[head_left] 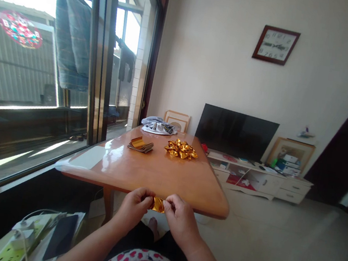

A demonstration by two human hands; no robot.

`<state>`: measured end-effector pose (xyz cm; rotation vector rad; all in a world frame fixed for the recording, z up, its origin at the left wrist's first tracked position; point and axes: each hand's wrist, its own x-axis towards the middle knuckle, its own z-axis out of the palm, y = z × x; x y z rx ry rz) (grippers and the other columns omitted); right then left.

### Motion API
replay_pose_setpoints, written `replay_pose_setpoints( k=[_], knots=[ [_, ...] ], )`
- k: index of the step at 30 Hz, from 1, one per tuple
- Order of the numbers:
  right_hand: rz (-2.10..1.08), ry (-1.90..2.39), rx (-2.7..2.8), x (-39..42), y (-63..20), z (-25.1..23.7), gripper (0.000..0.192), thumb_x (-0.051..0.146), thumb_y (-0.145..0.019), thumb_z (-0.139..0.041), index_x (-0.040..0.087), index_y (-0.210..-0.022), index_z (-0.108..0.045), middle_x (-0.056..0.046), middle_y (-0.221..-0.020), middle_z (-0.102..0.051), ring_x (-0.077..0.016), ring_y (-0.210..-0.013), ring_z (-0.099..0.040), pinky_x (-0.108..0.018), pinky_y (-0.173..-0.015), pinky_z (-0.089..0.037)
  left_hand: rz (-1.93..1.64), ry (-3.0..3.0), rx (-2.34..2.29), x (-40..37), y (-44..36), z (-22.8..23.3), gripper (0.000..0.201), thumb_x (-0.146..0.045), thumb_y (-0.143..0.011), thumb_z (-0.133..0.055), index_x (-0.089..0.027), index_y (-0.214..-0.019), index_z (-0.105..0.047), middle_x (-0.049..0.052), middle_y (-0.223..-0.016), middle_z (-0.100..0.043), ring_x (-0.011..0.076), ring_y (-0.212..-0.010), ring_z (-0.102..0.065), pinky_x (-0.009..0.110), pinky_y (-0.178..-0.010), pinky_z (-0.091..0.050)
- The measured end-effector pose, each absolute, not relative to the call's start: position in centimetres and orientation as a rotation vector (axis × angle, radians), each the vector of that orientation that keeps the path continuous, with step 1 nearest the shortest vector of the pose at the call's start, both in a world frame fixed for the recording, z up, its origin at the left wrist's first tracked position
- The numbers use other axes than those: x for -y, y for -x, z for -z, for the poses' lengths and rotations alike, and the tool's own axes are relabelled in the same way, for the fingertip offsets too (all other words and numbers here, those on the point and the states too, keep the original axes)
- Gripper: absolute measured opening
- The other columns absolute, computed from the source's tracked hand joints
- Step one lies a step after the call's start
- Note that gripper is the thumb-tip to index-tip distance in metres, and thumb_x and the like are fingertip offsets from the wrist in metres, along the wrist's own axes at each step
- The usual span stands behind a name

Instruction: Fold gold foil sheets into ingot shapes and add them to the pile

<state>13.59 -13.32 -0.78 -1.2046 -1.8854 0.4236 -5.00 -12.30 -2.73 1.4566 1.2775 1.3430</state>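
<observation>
Both my hands meet just below the near edge of the wooden table (161, 174), pinching a small piece of gold foil paper (158, 205) between them. My left hand (133, 207) grips its left side and my right hand (180, 217) grips its right side. On the far part of the table lies a heap of folded gold foil pieces (181, 149). To its left sits a flat stack of gold sheets (140, 144).
A bundle of white and grey cloth (158, 125) lies at the table's far end. A dark phone (61, 236) and cables rest on a low surface at my left. A large window (39, 67) runs along the left; a TV (235, 132) on a white cabinet stands behind.
</observation>
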Motion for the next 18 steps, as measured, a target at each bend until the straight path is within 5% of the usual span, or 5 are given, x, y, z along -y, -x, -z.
replay_pose_setpoints(
  k=[3,7,18],
  knots=[
    [-0.517,1.277,1.734,13.5,-13.2,0.9,0.017,0.038,-0.089,-0.060,0.023,-0.097,-0.065,-0.002,-0.072,-0.069,-0.0202,-0.068,-0.064,-0.027,-0.062,-0.041,-1.428,-1.457,-1.279,12.0,5.1,3.1,0.024,-0.036,-0.081,-0.063,-0.015,-0.090,-0.071,0.003,-0.074,-0.071,0.0167,-0.064,-0.064,0.024,-0.056,-0.048],
    [-0.557,1.338,1.672,13.9,-13.0,0.6,0.023,0.045,-0.088,-0.062,0.023,-0.080,-0.062,-0.002,-0.064,-0.067,-0.0198,-0.060,-0.062,-0.028,-0.056,-0.038,-1.516,-1.521,-1.287,11.7,5.3,3.4,0.023,-0.037,-0.085,-0.062,-0.017,-0.094,-0.071,0.005,-0.081,-0.073,0.0186,-0.072,-0.068,0.027,-0.063,-0.052],
    [-0.314,1.323,1.747,13.6,-13.0,0.8,0.015,0.030,-0.092,-0.053,0.023,-0.085,-0.066,-0.004,-0.078,-0.072,-0.0198,-0.071,-0.067,-0.027,-0.065,-0.042,-1.302,-1.443,-1.186,12.9,4.4,1.8,0.034,-0.034,-0.083,-0.059,-0.014,-0.105,-0.075,0.007,-0.087,-0.077,0.0175,-0.069,-0.068,0.027,-0.062,-0.053]
  ],
)
